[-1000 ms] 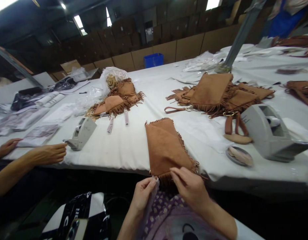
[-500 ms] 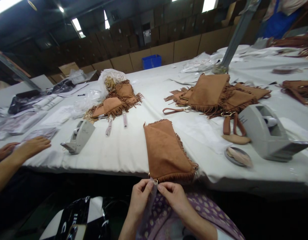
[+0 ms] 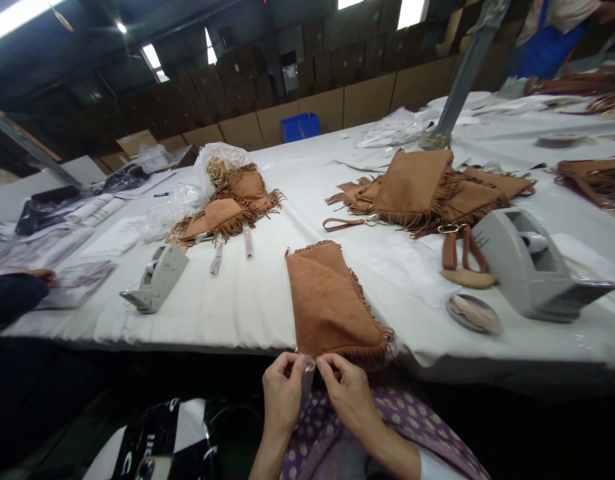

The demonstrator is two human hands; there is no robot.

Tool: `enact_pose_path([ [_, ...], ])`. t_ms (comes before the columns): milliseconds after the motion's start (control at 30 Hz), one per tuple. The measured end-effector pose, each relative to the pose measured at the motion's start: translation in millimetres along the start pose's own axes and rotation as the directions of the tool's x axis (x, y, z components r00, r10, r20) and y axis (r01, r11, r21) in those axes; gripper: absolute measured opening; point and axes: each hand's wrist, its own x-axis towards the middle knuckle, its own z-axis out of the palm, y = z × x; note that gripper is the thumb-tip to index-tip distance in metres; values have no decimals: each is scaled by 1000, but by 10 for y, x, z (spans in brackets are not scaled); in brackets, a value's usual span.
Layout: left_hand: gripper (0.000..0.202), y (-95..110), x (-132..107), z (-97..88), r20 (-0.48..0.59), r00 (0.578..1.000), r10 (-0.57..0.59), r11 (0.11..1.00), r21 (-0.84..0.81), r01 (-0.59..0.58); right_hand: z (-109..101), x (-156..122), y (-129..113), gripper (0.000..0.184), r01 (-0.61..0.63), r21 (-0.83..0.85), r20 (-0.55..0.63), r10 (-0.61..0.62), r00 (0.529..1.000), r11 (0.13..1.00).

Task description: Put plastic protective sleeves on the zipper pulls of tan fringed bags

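Observation:
A brown suede pouch (image 3: 330, 300) with fringed edges lies flat at the table's front edge, its near corner pointing at me. From that corner a wrist strap (image 3: 308, 385) in clear plastic wrap hangs over my lap. My left hand (image 3: 282, 390) is closed, pinching the strap's upper end between thumb and forefinger. Just to its right, my right hand (image 3: 348, 393) pinches at the same end, close to the small metal clasp. The fingertips hide most of the clasp and the edge of the wrap.
Fringed pouches lie in piles at left (image 3: 222, 212) and right (image 3: 417, 183). Tape dispensers stand at left (image 3: 160, 277) and right (image 3: 530, 267), with a round grey dish (image 3: 472, 313) beside the right one. A co-worker's sleeved arm (image 3: 14, 297) reaches in at far left.
Both hands stay at the strap's upper end; my right fingertips have shifted slightly up. The co-worker's hands have drawn back from the papers at left, leaving mostly a sleeve in view.

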Motion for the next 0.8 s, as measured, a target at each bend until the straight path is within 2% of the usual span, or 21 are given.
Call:
enact_pose_path([
  [100,27,-2,50,-20,3,1000,3,999,-33,-3,0,42,54,51,-97,62,113,90,990,993],
  [200,27,-2,108,-56,59,998,-20,988,-151,29,42,85,78,51,-220,200,287,157,945,955],
  [300,28,-19,161,-73,118,992,-53,961,-263,83,122,127,53,43,-377,374,383,229,895,847],
  [400,32,-64,188,-94,139,988,-70,947,-303,110,200,158,12,40,-486,479,420,296,858,731],
  [500,37,-120,155,-154,94,992,-85,930,-350,113,236,171,-20,38,-494,496,399,318,860,714],
  [533,40,-135,127,-178,116,988,-98,919,-370,134,239,172,-30,37,-486,495,385,319,866,721],
  [600,46,-153,54,-214,255,960,-118,892,-397,215,235,170,-50,37,-475,495,375,313,872,728],
  [667,49,-155,-23,-219,410,902,-133,875,-379,301,229,163,-72,39,-457,489,383,288,878,743],
  [700,48,-152,-54,-208,441,886,-141,875,-364,320,227,159,-82,39,-444,483,387,270,882,755],
  [800,46,-141,-103,-143,367,913,-180,883,-349,315,232,148,-103,40,-404,447,373,245,895,798],
])
